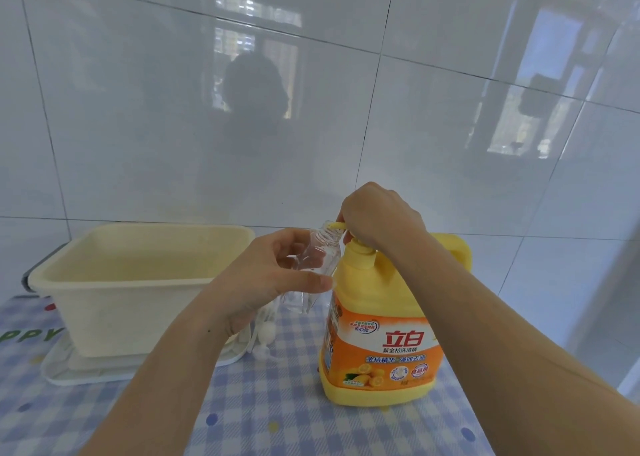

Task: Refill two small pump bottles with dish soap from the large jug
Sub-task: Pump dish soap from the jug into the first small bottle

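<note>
Bottle (317, 265) tilted, gripped in L hand (273, 282), mouth at spout (336, 225) left of jug (381, 334) top. R hand (377, 216) curled over pump (360, 255). Risk: hard press knocks mouth off spout, soap hits desk (277, 403).

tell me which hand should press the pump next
Right: the right hand grips the pump from above, while the left hand holds the bottle to its spout.

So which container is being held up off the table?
The small clear bottle, tilted in the left hand; the yellow jug and cream tub are set down.
</note>
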Available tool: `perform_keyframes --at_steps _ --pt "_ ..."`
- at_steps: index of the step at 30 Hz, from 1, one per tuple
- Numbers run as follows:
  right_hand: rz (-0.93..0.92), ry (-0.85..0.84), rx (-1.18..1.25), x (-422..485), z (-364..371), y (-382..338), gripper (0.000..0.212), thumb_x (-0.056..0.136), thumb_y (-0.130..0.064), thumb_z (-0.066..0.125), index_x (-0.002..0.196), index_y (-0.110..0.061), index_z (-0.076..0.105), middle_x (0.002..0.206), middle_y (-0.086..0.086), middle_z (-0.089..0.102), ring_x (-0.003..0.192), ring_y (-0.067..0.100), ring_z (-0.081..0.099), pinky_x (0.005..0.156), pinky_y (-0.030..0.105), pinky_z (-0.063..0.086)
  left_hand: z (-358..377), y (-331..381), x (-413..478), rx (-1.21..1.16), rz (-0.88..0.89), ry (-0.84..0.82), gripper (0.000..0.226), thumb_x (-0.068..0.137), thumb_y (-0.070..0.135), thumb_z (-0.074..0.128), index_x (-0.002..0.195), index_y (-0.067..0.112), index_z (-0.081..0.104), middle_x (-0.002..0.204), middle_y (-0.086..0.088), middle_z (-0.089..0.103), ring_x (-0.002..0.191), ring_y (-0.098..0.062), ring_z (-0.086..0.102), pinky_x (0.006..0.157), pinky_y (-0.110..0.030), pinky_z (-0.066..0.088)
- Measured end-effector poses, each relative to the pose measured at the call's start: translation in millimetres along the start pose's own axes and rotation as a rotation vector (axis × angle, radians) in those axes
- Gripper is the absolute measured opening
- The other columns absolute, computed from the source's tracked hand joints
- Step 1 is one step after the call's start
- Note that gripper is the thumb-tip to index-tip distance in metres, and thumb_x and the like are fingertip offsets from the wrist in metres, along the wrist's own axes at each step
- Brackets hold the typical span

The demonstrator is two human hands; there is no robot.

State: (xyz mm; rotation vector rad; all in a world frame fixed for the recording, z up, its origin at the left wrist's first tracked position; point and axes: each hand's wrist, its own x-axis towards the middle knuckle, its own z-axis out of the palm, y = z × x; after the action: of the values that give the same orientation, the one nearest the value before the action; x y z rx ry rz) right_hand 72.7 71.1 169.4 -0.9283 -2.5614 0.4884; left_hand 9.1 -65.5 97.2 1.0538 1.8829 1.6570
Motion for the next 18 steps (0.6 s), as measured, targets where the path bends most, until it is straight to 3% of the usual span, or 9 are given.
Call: perform_keyframes --at_steps 6,13,18 --pt "0.021 -0.004 0.132 15.8 -5.7 -0.1 0.028 0.083 -0.013 0.046 0.071 -0.022 0.07 0.057 -0.006 0.068 0.067 0.018 0.068 0.069 0.035 0.056 -2.1 3.2 -1.1 -0.027 0.011 0.03 0.064 0.049 0.029 0.085 0.111 0.027 0.068 0.108 0.003 0.074 0.101 -0.015 0.069 0.094 -0.035 0.053" --pt "-0.048 0.024 0.12 16.0 -15.3 -5.1 0.027 0.081 -0.014 0.046 0.075 -0.024 0.07 0.086 0.002 0.072 0.082 0.025 0.067 0.081 0.043 0.055 3.2 7.3 -1.8 -0.014 0.013 0.059 0.05 0.068 0.014 0.084 0.112 0.027 0.066 0.11 0.005 0.073 0.105 -0.016 0.067 0.097 -0.039 0.053" --pt "-0.028 0.052 0.135 18.0 -14.5 -7.8 0.031 0.078 -0.01 0.043 0.078 -0.022 0.072 0.081 -0.001 0.072 0.082 0.022 0.066 0.081 0.042 0.055 3.6 6.9 -1.2 -0.016 0.022 0.077 0.05 0.068 0.015 0.084 0.112 0.029 0.065 0.109 0.007 0.072 0.104 -0.013 0.067 0.092 -0.032 0.052"
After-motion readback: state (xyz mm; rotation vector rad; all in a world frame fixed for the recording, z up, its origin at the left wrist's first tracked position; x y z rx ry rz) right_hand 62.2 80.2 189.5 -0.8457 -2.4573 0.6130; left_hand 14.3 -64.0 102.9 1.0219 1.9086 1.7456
